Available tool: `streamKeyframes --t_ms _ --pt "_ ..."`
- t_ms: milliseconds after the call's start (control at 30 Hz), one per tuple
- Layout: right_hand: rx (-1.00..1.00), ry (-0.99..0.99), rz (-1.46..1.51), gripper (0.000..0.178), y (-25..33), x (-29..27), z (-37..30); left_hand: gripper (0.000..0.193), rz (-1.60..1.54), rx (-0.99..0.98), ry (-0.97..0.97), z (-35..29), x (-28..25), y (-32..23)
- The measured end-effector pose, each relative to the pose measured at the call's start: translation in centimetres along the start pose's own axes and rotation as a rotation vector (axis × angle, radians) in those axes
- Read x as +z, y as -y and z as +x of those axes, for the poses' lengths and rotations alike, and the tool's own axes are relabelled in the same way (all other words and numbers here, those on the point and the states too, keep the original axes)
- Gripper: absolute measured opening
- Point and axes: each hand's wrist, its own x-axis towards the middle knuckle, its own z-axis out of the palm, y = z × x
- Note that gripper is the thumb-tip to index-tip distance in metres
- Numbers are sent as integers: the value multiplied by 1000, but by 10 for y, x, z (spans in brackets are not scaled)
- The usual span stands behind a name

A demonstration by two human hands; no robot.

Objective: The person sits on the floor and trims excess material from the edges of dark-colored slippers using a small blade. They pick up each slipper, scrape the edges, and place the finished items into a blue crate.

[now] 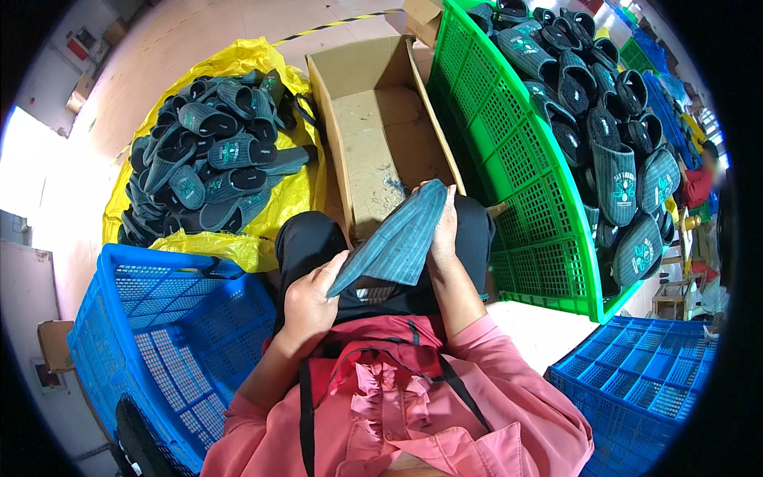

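Observation:
Above my lap I hold a grey-green striped cloth slipper [397, 239] between my two hands, slanting from lower left to upper right. My left hand [311, 300] pinches its lower left end, thumb along the edge. The upper right end is in my right hand [445, 228], whose fingers are partly hidden behind the cloth. Just beyond the slipper stands an open cardboard box [373, 119] with dark lint on its bottom. To the left, a heap of similar slippers [208, 151] with green emblems fills a yellow sack [266, 60].
At the right a tall green crate [517, 151] is piled with more slippers [624, 187]. A blue crate [127, 318] stands by my left side, another blue crate [636, 366] at lower right. Further off at the right edge is a person in red [699, 187].

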Motion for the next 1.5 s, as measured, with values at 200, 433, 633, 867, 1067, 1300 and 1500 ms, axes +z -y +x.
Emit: streamKeyframes --t_ms 200,433,633,867,1067,1300,1500 --pt "127 -146 -215 54 6 -7 4 53 96 -134 179 -7 13 -3" --pt "394 16 -213 49 -23 -43 21 38 -806 -746 255 4 -11 -6" --pt "402 -91 -273 32 -17 -22 11 38 -1016 -741 -269 52 -63 14" --pt "406 -115 -296 26 -28 -30 16 32 -920 -638 -571 145 -146 74" --pt "378 -113 -385 21 -30 -20 9 26 -1351 -970 -338 152 -127 177" --pt "362 -194 -425 17 -34 -6 5 43 -846 -1023 -925 178 -157 287" --pt "384 -274 -499 12 -46 8 15 51 -158 -819 -1461 177 -239 452"
